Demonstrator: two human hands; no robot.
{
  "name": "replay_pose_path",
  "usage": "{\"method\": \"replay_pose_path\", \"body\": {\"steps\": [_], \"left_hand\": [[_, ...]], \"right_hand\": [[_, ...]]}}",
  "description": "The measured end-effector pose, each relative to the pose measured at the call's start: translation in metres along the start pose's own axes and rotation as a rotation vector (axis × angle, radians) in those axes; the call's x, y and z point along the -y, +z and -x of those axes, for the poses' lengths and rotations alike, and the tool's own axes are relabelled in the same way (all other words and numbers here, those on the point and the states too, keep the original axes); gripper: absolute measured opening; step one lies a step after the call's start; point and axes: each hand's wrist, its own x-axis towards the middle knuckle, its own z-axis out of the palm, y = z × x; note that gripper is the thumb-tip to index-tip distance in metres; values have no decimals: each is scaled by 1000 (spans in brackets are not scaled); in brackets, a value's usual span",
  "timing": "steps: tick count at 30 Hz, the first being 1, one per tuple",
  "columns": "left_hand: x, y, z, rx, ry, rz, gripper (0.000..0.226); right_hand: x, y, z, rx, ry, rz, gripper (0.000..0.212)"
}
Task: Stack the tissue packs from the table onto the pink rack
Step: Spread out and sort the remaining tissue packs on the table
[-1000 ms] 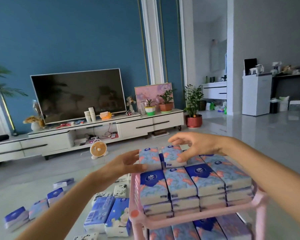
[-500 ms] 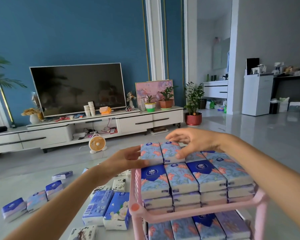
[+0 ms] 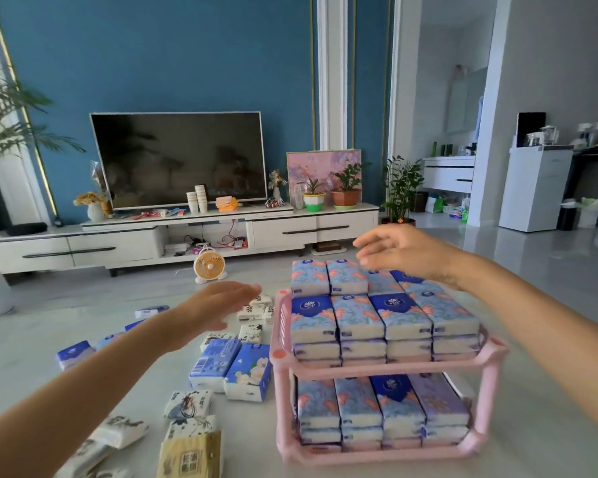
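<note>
Pale tabletop carries the pink rack, both shelves packed. Loose tissue packs lie at about seven o'clock from the left hand, long axes running away from the viewer. Left is nearer them; the right hand hovers over the top stack. Both hands are spread and empty.

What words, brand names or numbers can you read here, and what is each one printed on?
Nothing reads with certainty.
Dark blue tissue packs on the pink rack: white logo, too blurred.
Tan pack on the table: large characters, too blurred.
Blue pack beside the rack: small print, too small.
</note>
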Motion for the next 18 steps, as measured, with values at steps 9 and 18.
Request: {"method": "replay_pose_path", "body": {"steps": [9,18], "left_hand": [[-5,-34,63,-67,-141,-362,29],[75,-58,58,-117,-227,-505,34]], "right_hand": [[67,38,34,73,-116,-22,16],[114,168,-16,194,-154,117,22]]}}
